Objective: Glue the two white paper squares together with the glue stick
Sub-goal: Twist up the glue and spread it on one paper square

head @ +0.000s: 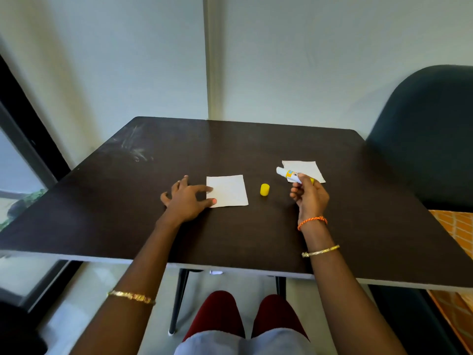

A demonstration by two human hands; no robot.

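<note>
Bare forearms, no sleeves. Right hand (311, 198) side wears an orange braided thread bracelet (312, 222) plus a thin gold bangle (320, 251); left arm has a chunkier gold bracelet (131, 296). Dark red trousers (217, 313), pale grey top hem (243, 345).

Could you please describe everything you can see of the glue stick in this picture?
The glue stick is a small tube with a white body and a yellow-and-blue label whose print is too small to read. It is uncapped: its yellow cap stands apart on the dark table. The right hand grips its lower end and holds it tilted above the table, open end pointing up-left, in front of the far paper square.
</note>
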